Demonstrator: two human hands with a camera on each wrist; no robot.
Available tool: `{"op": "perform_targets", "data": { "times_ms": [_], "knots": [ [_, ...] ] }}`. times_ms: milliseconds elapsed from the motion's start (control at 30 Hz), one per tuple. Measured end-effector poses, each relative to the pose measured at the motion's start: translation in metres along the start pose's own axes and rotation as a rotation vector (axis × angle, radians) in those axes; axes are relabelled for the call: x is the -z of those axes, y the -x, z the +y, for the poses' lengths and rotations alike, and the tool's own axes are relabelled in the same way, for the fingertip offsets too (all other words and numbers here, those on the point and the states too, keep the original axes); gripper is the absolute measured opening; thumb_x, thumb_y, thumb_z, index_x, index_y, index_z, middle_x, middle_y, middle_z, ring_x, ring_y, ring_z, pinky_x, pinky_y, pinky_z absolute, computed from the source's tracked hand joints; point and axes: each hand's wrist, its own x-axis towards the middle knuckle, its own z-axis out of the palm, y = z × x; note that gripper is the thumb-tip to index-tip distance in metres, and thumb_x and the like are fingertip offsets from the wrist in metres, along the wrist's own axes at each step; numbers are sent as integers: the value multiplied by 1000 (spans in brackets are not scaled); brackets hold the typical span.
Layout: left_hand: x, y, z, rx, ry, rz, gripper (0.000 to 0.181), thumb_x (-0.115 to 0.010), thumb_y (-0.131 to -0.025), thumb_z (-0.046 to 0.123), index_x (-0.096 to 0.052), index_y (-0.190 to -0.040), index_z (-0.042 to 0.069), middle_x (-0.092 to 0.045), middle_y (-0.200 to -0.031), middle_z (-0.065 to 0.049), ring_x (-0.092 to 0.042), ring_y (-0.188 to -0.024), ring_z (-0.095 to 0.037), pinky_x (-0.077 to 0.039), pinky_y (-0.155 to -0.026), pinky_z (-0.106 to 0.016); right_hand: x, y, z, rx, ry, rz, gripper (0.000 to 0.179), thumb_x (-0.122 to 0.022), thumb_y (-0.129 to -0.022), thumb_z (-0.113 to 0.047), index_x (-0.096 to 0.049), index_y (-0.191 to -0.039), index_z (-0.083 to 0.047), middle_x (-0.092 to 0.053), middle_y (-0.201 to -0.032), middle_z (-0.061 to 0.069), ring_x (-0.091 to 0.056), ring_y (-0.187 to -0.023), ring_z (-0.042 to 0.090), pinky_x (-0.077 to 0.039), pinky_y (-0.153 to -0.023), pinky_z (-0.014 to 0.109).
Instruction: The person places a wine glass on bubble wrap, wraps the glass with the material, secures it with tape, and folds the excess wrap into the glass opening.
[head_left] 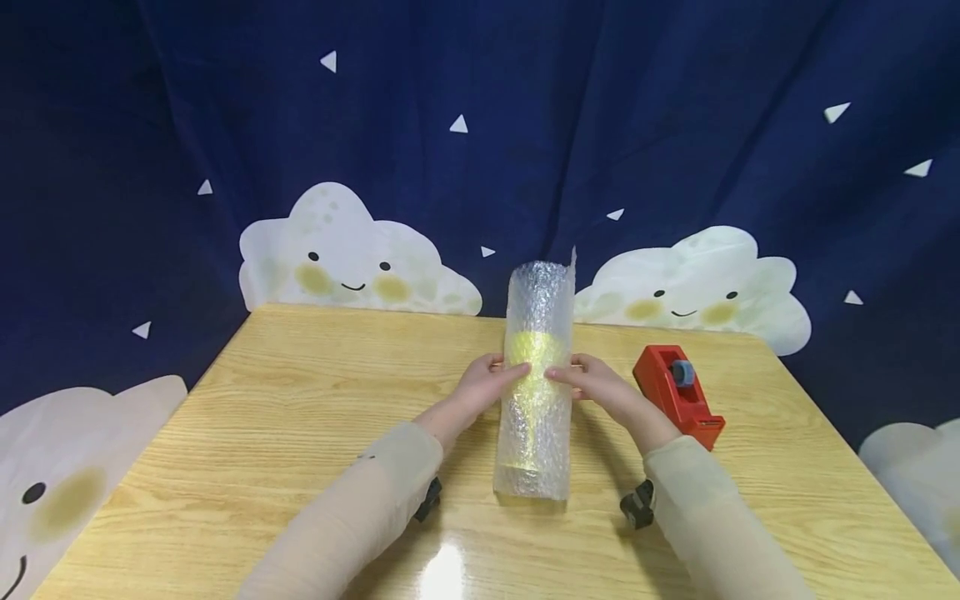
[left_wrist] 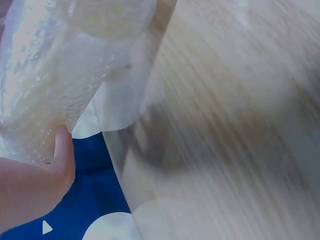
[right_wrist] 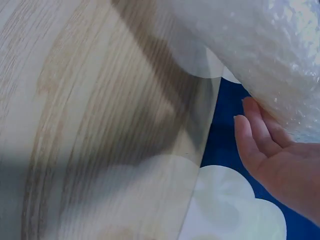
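Observation:
Between both hands stands an upright roll of bubble wrap (head_left: 538, 304), lifted slightly off the tabletop or just above it; I cannot tell which. Through its layers shows a yellow goblet-shaped thing (head_left: 534, 392), wide above, with a thin stem and a flat foot. My left hand (head_left: 483, 383) holds the roll's left side, thumb across the front. From the right, my right hand (head_left: 597, 383) grips it the same way. Most fingers are hidden behind the wrap in the head view. The right wrist view shows the right fingers (right_wrist: 260, 132) against the wrap's side.
A red tape dispenser (head_left: 678, 396) with a small blue-grey tape roll stands right of the right hand on the wooden table (head_left: 337, 367). A dark blue curtain (head_left: 465, 50) with cloud prints hangs behind the table's far edge. A loose wrap edge sticks up at the roll's top right.

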Motion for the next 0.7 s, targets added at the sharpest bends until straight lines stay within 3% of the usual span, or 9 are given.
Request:
{"op": "perform_targets", "data": {
  "times_ms": [167, 367, 500, 700],
  "knots": [
    [5, 1, 4, -125, -18, -35, 66, -62, -89, 33, -37, -140, 1, -52, -132, -17, -53, -118, -31, -47, -97, -40, 4, 6, -4, 66, -13, 16, 79, -58, -89, -38, -21, -145, 4, -33, -146, 25, -39, -131, 38, -37, -105, 51],
    [6, 1, 6, -221, -34, -35, 63, -66, -87, 26, -38, -140, 4, -51, -133, -14, -52, -119, -29, -49, -94, -37, 6, 11, -5, 136, -52, 36, 79, -64, -86, -34, -23, -146, -2, -36, -146, 22, -34, -134, 36, -29, -109, 54],
    [8, 1, 6, -288, -69, -32, 63, -67, -86, 26, -38, -140, 9, -50, -134, -12, -49, -121, -28, -48, -95, -40, 6, 16, -8, 174, -31, 73, 80, -68, -84, -33, -25, -146, -8, -38, -142, 18, -35, -130, 34, -33, -106, 54],
    [13, 1, 5, -419, -78, -86, 67, -68, -86, 17, -34, -142, 8, -47, -137, -14, -42, -127, -28, -37, -104, -50, 5, 24, -11, 309, -41, 111, 81, -72, -81, -18, -22, -144, -6, -37, -136, 21, -40, -124, 37, -42, -98, 51]
  ]
}}
